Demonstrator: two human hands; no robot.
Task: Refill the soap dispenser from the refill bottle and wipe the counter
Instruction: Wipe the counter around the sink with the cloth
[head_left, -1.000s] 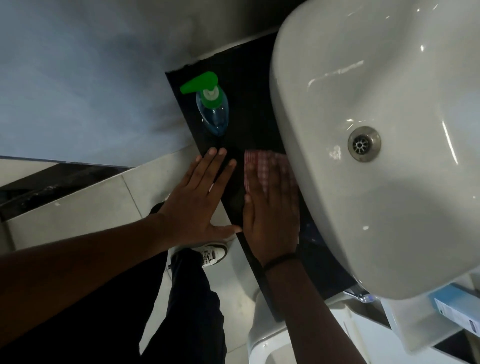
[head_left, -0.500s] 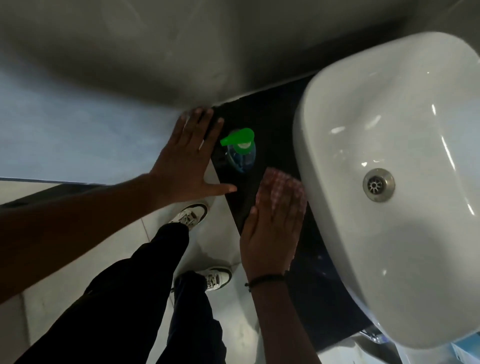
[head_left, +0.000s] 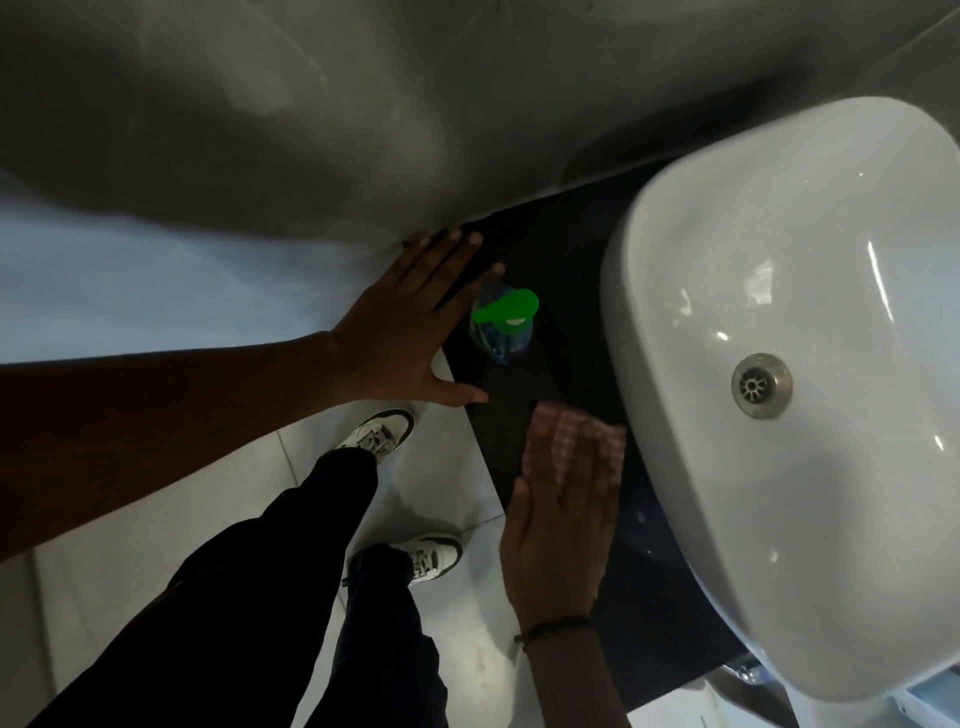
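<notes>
A clear blue soap dispenser (head_left: 503, 332) with a green pump stands on the narrow black counter (head_left: 550, 249), close to the wall. My left hand (head_left: 410, 332) lies flat with fingers spread at the counter's left edge, right beside the dispenser, its fingertips near the wall. My right hand (head_left: 561, 525) presses flat on a red-and-white checked cloth (head_left: 571, 441) on the counter, between the dispenser and me. Most of the cloth is hidden under my fingers. No refill bottle is in view.
A large white basin (head_left: 779, 260) with a metal drain (head_left: 761, 385) fills the right side and overhangs the counter. A grey wall runs along the top. Below left are pale floor tiles, my dark trousers and white shoes (head_left: 379, 431).
My left hand has slid along the counter edge towards the wall and now lies beside the dispenser. My right hand with the cloth has drawn back a little from the dispenser. The view has shifted.
</notes>
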